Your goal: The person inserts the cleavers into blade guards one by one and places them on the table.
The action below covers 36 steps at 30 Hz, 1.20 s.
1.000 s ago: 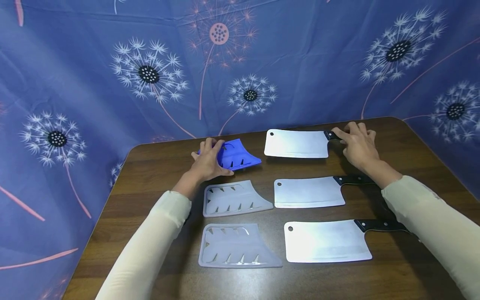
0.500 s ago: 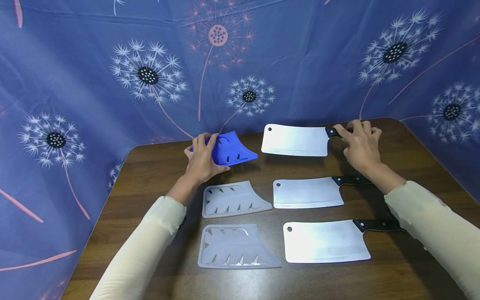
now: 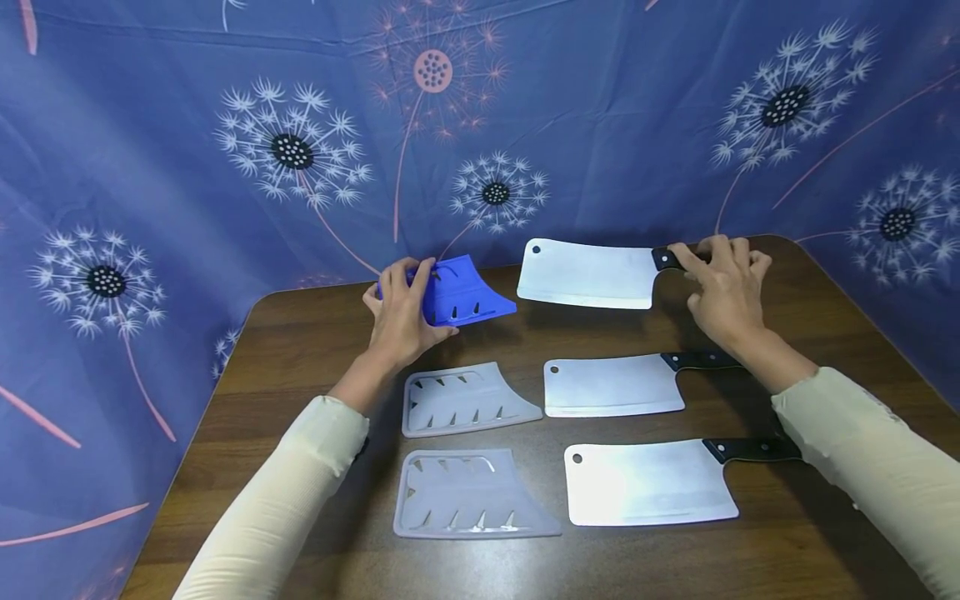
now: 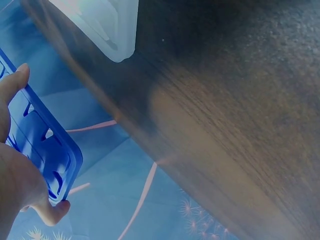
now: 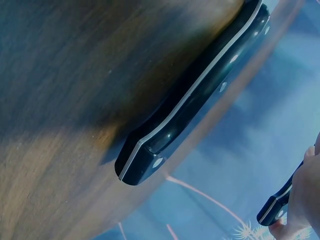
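A blue blade guard (image 3: 463, 292) is gripped by my left hand (image 3: 401, 317), thumb at its near edge and fingers over its far side; it is lifted off the table. In the left wrist view the guard's rounded corner (image 4: 72, 155) shows beside the thumb and fingers. My right hand (image 3: 723, 296) holds the farthest cleaver (image 3: 588, 273) by its black handle (image 3: 663, 259), the blade raised and pointing left toward the guard. A gap separates blade and guard. The right wrist view catches the held handle's butt (image 5: 270, 214) under the hand.
Two clear guards, a middle one (image 3: 471, 400) and a near one (image 3: 472, 496), lie on the wooden table (image 3: 270, 392). To their right lie a middle cleaver (image 3: 611, 386) and a near cleaver (image 3: 648, 483), handles rightward. A blue dandelion-print cloth (image 3: 615, 125) hangs behind.
Both hands have risen slightly and moved back, lifting the blue guard and the far cleaver higher. The other guards and cleavers stay in place.
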{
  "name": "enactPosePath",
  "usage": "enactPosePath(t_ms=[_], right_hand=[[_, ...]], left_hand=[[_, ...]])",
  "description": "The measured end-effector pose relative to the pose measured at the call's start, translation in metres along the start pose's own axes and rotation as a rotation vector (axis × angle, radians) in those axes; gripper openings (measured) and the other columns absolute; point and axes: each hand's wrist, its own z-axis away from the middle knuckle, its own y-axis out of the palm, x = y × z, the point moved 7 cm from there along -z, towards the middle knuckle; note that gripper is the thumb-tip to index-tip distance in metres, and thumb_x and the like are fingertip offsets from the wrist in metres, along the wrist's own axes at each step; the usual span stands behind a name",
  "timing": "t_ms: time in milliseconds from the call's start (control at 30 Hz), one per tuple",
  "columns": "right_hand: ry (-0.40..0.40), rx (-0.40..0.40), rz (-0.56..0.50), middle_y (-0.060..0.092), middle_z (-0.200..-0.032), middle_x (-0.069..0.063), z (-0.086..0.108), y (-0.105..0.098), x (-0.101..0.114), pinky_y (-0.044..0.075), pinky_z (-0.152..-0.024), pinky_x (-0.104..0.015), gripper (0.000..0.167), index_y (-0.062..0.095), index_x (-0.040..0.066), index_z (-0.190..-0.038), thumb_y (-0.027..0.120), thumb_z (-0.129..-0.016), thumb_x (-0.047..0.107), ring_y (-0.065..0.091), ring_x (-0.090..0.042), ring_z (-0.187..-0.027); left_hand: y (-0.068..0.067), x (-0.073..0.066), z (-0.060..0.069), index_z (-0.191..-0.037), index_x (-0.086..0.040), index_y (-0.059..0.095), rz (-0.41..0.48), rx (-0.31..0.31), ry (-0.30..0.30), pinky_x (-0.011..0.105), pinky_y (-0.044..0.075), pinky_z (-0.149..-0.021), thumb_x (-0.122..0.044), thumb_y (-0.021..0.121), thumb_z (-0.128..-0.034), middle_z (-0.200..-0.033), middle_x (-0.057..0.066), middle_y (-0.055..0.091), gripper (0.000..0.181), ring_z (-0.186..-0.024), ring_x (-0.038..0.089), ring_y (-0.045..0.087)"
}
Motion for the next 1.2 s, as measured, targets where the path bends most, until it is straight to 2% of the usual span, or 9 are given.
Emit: enactPosePath(t_ms=[433,733,1200], right_hand=[[-0.028,-0.046,0.001,0.044,-0.116,-0.027,0.0003,-0.0052,0.0061,0.015,-0.092,-0.065,0.082,0.056,0.017,-0.135,0.059,-0.063,-0.025,0.034,-0.046,-0.107],[-0.022,-0.041,0.0,0.044,-0.118,-0.028,0.0001,-0.0036,0.007,0.013,-0.095,-0.065,0.083,0.055,0.018,-0.137,0.059,-0.065,-0.024,0.034,-0.047,-0.109],[-0.045,-0.077,-0.013,0.044,-0.116,-0.027,0.0005,-0.0054,0.007,0.014,-0.094,-0.065,0.084,0.056,0.019,-0.135,0.057,-0.064,-0.025,0.034,-0.045,-0.106]], left_hand=[[-0.004,-0.0017,-0.0004,-0.146,-0.017,0.037,0.009,-0.04,0.023,0.064,0.016,-0.096,-0.039,0.093,-0.0549,-0.138,0.016,0.034,0.109,-0.129,0.034,0.025],[-0.0049,-0.0046,-0.0018,-0.146,-0.016,0.038,0.008,-0.045,0.025,0.064,0.016,-0.096,-0.039,0.093,-0.0548,-0.137,0.016,0.034,0.109,-0.128,0.034,0.026],[-0.0059,-0.0025,-0.0019,-0.145,-0.015,0.038,0.008,-0.055,0.025,0.066,0.018,-0.095,-0.036,0.094,-0.0548,-0.138,0.016,0.034,0.108,-0.128,0.035,0.025]])
